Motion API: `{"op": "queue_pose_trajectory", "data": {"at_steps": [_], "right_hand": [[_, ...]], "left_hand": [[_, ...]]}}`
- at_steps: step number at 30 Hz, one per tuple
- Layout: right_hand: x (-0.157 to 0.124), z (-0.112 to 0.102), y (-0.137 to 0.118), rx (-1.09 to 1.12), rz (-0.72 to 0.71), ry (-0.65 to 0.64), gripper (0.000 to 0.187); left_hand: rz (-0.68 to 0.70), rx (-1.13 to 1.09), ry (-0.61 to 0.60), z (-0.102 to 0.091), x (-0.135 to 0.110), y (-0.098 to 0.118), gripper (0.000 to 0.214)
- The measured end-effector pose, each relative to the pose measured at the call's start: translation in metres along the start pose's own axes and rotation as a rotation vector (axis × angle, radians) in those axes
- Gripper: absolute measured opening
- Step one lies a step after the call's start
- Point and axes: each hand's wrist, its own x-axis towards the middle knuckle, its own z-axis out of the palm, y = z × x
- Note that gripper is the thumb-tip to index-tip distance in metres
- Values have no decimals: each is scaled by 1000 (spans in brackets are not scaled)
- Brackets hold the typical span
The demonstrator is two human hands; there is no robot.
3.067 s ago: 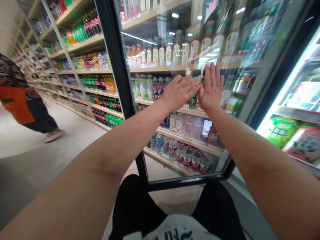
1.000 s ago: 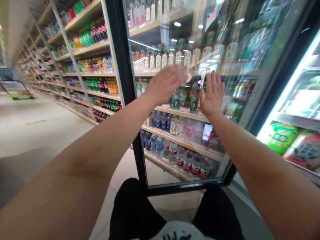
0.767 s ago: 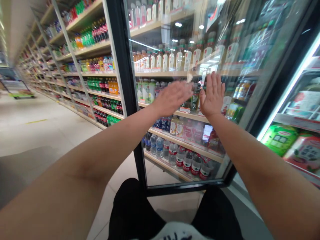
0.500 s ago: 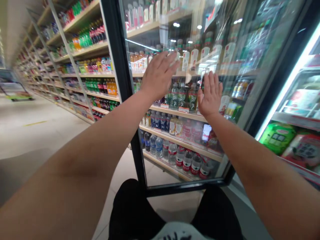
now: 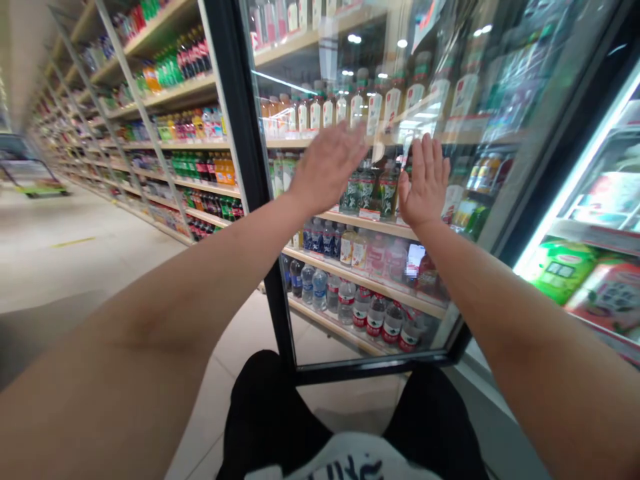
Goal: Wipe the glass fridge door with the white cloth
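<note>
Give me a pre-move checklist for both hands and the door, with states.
1. Right hand open, fingers up: ok.
2. Left hand touching the glass: cannot tell, blurred.
3. Left palm free: cannot tell, hidden.
4. Hands apart: ok, a gap shows between them.
5. Door open: ok, packs show beyond its right edge.
6. Knees clear of door: cannot tell, they overlap it in view.

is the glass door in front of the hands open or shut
Open: the glass door stands out over the floor, leaving lit cooler shelves exposed beyond its right edge.
</note>
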Motion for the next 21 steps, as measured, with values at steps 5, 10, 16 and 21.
{"op": "queue_pose_trajectory", "data": {"at_steps": [5, 10, 16, 21], "right_hand": [[11, -10, -3, -11, -6, 2, 66], [64, -32, -24, 10, 67, 47, 63], [88, -32, -36, 27, 62, -76, 63], [83, -30, -36, 24, 74, -69, 64]], "left_hand": [[188, 17, -40, -2, -17, -11, 53], [-56, 57, 153, 1, -21, -20, 66], [80, 87, 43, 4, -27, -15, 57], [-113, 40, 208, 6, -20, -24, 61]]}}
